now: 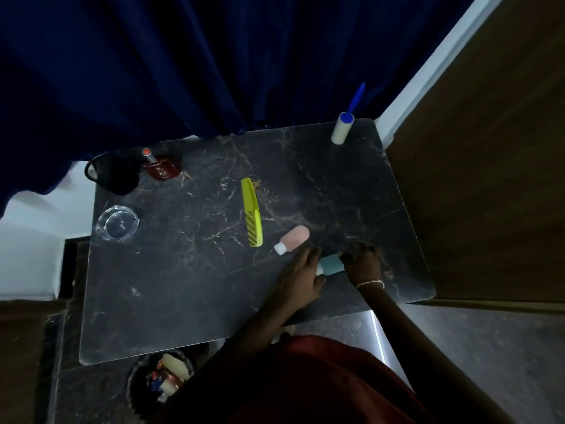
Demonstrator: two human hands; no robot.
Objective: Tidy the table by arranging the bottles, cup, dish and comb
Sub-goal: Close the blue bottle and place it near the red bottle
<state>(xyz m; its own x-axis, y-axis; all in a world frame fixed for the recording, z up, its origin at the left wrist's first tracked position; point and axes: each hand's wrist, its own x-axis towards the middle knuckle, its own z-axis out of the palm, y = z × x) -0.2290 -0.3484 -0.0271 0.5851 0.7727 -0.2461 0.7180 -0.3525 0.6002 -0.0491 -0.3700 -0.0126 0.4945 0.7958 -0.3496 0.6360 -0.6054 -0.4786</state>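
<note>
Hands meet at teal bottle (pixel 331 264): right hand (pixel 363 264) curls round it, left hand (pixel 301 278) flat beside cap

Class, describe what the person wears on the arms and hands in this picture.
Both forearms are bare, with no sleeves or gloves showing. The right hand has a thin bracelet at its wrist; the left hand shows none. A dark red garment covers the body.
</note>
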